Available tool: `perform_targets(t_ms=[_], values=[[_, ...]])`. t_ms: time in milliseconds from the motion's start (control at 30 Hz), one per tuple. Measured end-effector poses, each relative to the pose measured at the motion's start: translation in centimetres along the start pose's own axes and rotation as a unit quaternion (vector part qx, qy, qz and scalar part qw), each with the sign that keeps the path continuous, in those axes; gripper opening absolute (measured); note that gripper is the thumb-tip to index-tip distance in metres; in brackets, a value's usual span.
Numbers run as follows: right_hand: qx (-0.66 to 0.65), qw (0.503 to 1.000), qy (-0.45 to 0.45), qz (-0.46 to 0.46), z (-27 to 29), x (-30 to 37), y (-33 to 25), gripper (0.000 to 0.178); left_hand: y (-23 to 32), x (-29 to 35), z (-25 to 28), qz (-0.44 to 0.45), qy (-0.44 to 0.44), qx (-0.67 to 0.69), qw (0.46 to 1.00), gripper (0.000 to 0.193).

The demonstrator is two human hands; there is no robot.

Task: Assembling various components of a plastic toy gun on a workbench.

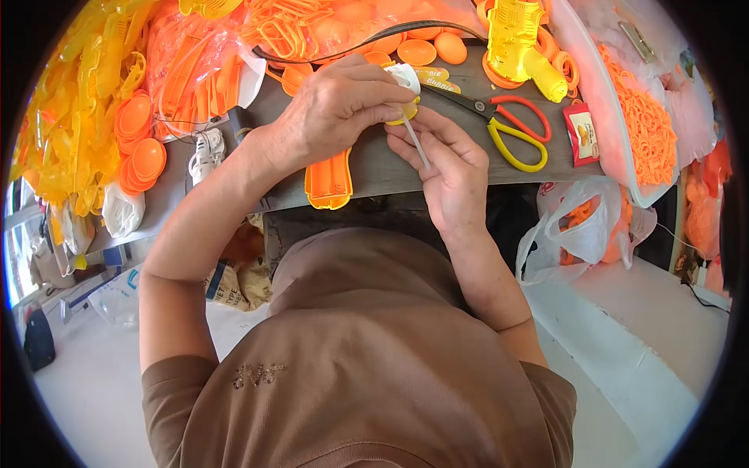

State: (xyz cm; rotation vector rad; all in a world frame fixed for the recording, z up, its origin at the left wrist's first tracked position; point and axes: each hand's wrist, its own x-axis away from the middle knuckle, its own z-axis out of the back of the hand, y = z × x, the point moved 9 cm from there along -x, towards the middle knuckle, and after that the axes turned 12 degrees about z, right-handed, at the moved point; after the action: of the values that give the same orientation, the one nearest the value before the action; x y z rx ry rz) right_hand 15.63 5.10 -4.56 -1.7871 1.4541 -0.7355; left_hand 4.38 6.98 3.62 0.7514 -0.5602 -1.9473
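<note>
Over the front part of the table, my left hand (339, 105) is closed around a white, short cylindrical plastic piece (404, 77). A small yellow part (407, 111) shows just below it, between both hands. My right hand (449, 160) pinches near that yellow part, and a thin white tube (416, 139) slants down from it across the fingers. How the three parts join is hidden by my fingers. Below my left wrist, an orange half-shell (329, 183) lies at the table's front edge. Scissors (507, 125) with one red and one yellow handle lie right of my hands.
Yellow plastic parts (78, 109) heap at the far left, beside orange discs (148, 160). A yellow toy-gun body (521, 47) stands at the back right. Further right are a red packet (581, 134) and a clear tub (581, 39) with orange rings. A plastic bag (573, 226) hangs below.
</note>
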Motion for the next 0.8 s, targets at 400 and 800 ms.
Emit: perform_targets(t_ms=[400, 800], values=[[-0.035, 0.999, -0.004, 0.036, -0.4, 0.5, 0.3, 0.033, -0.1, 0.5, -0.1, -0.013, 0.003, 0.004, 1.0, 0.021], [-0.004, 0.996, -0.026, 0.082, -0.9, 0.6, -0.1, 0.036, -1.3, 0.5, 0.4, 0.062, -0.008, 0.1, 0.993, 0.018]])
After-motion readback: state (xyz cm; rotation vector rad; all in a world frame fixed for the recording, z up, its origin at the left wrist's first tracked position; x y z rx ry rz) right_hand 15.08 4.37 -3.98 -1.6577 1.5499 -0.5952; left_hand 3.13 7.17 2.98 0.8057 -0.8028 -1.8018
